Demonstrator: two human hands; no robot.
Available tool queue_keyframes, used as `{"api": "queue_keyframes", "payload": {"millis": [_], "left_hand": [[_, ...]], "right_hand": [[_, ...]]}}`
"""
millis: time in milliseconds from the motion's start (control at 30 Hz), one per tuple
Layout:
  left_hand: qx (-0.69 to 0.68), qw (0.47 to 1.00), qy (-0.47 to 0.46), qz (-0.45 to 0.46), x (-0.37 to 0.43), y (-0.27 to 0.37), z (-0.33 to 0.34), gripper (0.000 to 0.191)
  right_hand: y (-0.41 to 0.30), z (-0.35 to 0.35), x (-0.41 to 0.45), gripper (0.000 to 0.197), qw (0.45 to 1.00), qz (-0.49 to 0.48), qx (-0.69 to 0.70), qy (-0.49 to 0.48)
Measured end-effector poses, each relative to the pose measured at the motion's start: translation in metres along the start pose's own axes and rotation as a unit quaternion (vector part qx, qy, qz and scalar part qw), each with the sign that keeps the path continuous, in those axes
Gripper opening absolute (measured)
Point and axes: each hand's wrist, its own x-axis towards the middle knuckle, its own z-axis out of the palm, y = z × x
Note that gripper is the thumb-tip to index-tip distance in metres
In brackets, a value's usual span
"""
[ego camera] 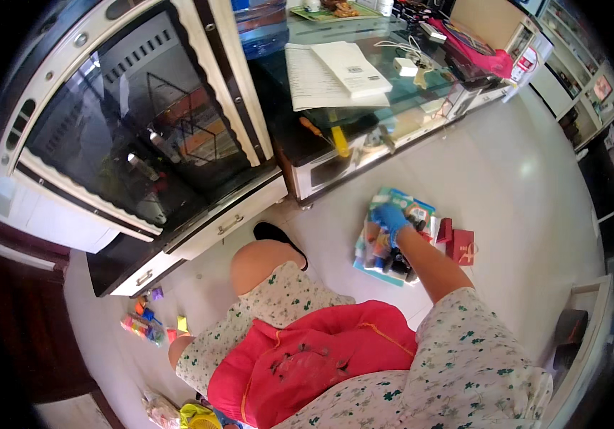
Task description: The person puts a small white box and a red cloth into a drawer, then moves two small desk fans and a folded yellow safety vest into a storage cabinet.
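Note:
My right hand [390, 219], in a blue glove, reaches down onto a pile of mixed small items [387, 252] on the floor. The fingers are partly hidden, so whether they grip anything is unclear. Flat, colourful printed packs [401, 199] lie under and around the hand. Beside the pile, to its right, are a small dark red box [444, 230] and a red paper gift bag [462, 248] with a pale cord. My left hand is out of view. A red cloth [317, 359] covers the lap.
A glass-doored cabinet [141, 118] with drawers stands at the left. On the low glass-topped stand are papers [312, 75], a white box [355, 72], an orange-handled tool [311, 126] and a yellow-handled tool [339, 141]. Colourful toys [143, 328] and a yellow item [198, 417] lie lower left.

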Motion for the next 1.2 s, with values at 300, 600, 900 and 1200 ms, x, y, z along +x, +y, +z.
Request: {"api": "queue_keyframes", "payload": {"millis": [300, 600, 900, 1200], "left_hand": [[0.055, 0.998, -0.018, -0.025, -0.001, 0.018, -0.019, 0.025], [0.090, 0.994, -0.028, -0.051, -0.006, 0.022, -0.041, 0.026], [0.107, 0.992, -0.037, -0.053, -0.007, 0.019, -0.068, 0.026], [0.121, 0.991, -0.044, -0.040, -0.009, 0.017, -0.108, 0.027]], "right_hand": [[-0.033, 0.010, 0.135, 0.038, 0.948, -0.212, -0.169, 0.167], [-0.098, 0.021, 0.132, 0.043, 0.980, -0.143, -0.061, 0.123], [-0.066, 0.018, 0.076, 0.026, 0.969, -0.145, -0.072, 0.185], [-0.050, 0.071, -0.068, 0.018, 0.952, -0.088, 0.008, 0.293]]}}
